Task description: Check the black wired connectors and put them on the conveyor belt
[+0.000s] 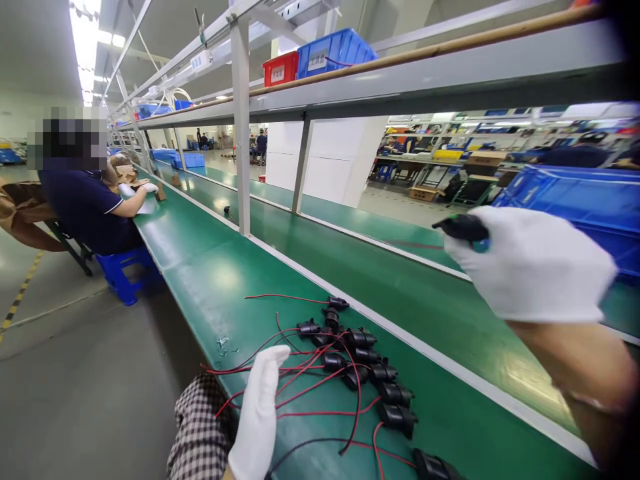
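Observation:
My left hand (259,407), in a white glove, lies at the near edge of the green bench, beside the loose wire ends. Its fingers are stretched out and nothing shows in them. Several black cylindrical sockets (395,393) with thin red and black wires (317,415) lie in a loose pile to its right. My right hand (533,263), also gloved and blurred, is raised over the conveyor at the right. Its fingers close round a black part (463,228) with a bit of green on it; the blur hides its exact kind.
A green conveyor belt (280,233) runs beyond the bench, behind a pale rail. A metal upright (241,127) carries an overhead shelf with a red bin (280,69) and a blue bin (335,53). A co-worker (87,207) sits farther along the bench at the left.

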`<action>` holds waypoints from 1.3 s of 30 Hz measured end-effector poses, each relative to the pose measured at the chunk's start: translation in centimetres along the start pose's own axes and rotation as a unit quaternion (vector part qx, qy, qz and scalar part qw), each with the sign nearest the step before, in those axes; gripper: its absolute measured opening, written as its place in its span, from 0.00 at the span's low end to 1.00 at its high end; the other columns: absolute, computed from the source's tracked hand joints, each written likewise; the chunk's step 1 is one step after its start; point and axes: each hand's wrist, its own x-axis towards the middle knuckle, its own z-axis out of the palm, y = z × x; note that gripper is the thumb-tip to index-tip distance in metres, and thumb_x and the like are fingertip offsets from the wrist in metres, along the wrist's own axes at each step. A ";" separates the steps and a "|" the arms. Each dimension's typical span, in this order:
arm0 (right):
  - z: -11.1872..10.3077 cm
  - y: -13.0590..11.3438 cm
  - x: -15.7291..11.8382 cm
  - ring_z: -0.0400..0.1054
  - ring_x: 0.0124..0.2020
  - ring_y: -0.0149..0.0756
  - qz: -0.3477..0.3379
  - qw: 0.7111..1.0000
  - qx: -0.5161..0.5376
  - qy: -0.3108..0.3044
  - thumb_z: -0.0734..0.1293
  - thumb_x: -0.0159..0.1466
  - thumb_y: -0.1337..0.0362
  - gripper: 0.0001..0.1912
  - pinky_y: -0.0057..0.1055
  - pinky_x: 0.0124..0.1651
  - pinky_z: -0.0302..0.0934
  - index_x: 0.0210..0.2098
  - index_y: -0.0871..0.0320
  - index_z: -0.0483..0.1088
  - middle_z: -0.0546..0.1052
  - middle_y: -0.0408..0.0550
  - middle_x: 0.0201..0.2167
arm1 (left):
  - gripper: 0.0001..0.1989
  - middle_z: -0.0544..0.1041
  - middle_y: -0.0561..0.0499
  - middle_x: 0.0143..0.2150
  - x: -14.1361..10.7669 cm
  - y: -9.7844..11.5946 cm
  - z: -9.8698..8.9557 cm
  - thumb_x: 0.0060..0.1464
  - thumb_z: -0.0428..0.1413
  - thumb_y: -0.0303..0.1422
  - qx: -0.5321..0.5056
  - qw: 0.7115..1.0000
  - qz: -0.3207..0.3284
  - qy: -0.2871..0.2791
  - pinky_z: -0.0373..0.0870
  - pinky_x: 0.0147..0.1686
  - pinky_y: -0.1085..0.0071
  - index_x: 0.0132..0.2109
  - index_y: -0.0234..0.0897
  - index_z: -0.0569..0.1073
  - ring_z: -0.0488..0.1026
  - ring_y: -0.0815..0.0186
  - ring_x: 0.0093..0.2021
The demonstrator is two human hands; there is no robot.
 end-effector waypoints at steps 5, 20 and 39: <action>6.4 5.8 4.7 0.72 0.40 0.36 0.045 0.967 -0.173 -0.180 0.65 0.71 0.61 0.10 0.33 0.42 0.66 0.36 0.62 0.72 0.74 0.45 0.37 | 0.27 0.73 0.45 0.57 -0.1 -2.3 -0.8 0.62 0.45 0.55 0.009 1.000 -0.004 0.013 0.56 0.67 0.52 0.52 0.39 0.73 0.67 0.54 0.61; 19.1 4.1 0.6 0.72 0.45 0.40 0.114 0.875 -0.206 -0.424 0.66 0.71 0.55 0.15 0.44 0.50 0.69 0.49 0.60 0.71 0.76 0.50 0.46 | 0.20 0.79 0.44 0.49 0.4 -4.1 -1.9 0.64 0.48 0.49 0.017 0.997 0.013 -0.068 0.67 0.59 0.50 0.45 0.41 0.77 0.75 0.53 0.53; 9.1 -10.1 -11.4 0.64 0.57 0.49 -0.375 0.907 0.173 -0.085 0.63 0.65 0.68 0.30 0.46 0.56 0.66 0.65 0.56 0.51 0.65 0.60 0.57 | 0.21 0.74 0.46 0.56 0.8 6.0 -0.9 0.64 0.51 0.46 0.000 0.970 0.105 -0.220 0.65 0.57 0.62 0.57 0.40 0.71 0.70 0.58 0.57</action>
